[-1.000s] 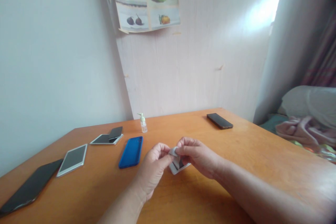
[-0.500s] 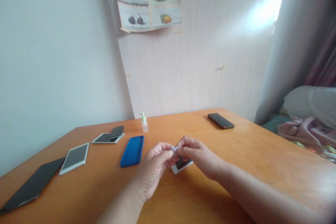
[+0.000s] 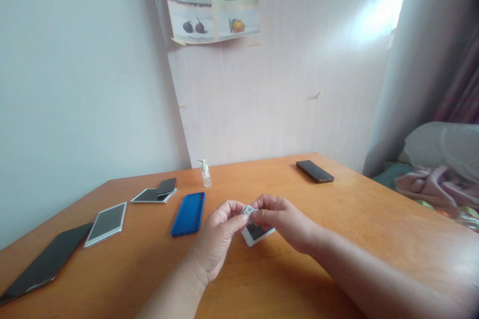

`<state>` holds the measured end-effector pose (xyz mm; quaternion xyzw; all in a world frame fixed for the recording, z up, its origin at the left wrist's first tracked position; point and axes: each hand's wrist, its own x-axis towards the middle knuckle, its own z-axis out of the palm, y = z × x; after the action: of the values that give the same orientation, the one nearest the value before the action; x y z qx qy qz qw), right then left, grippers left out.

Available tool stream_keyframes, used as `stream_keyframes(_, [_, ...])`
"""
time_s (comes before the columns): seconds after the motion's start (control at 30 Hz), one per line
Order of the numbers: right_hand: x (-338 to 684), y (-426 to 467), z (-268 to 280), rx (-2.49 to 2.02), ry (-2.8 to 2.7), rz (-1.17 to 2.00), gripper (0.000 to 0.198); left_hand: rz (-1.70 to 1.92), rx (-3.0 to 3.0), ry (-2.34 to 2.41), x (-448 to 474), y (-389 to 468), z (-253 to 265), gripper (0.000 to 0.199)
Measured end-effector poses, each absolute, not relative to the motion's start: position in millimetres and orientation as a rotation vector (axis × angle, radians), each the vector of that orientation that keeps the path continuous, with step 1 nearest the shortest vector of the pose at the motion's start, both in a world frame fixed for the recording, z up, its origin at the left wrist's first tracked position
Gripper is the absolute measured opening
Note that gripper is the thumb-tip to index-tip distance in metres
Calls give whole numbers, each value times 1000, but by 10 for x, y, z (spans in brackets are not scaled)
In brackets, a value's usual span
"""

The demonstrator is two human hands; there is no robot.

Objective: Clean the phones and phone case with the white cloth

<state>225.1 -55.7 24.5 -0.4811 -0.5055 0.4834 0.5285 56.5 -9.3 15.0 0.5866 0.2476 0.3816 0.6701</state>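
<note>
A small silvery-white piece with a patterned face [image 3: 248, 210] is pinched between my hands; its exact kind is too small to make out. My left hand [image 3: 220, 233] grips its left side with thumb and fingers. From the right, my right hand [image 3: 283, 218] pinches the same piece. Beneath both hands lies a white phone [image 3: 251, 240] with a dark screen, partly hidden by my fingers. A blue phone case [image 3: 189, 215] rests on the table just left of my left hand.
On the wooden table [image 3: 149, 269], a black sleeve-like flat item [image 3: 50, 261], a white tablet [image 3: 107, 224], and another tablet [image 3: 144, 196] under a small dark phone [image 3: 167, 186] lie leftward. A pump bottle [image 3: 205, 174] stands behind the blue case. A black phone [image 3: 315, 171] lies back right.
The small piece has been turned between my fingers, so more of its patterned face shows. Both hands stay nearly in place, with slight finger movement.
</note>
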Motion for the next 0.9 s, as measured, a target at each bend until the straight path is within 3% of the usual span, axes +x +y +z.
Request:
stream_keyframes(0.3, [2259, -519, 211, -1128, -1172, 1124, 24, 981, 1556, 627, 635, -105, 87, 47])
stream_keyframes(0.53, [2255, -493, 171, -1218, -1221, 976, 22, 1118, 1720, 835, 608, -46, 29, 22])
stream_keyframes(0.9, [2218, -570, 218, -1167, -1307, 1089, 33, 966, 1563, 715, 622, -131, 129, 26])
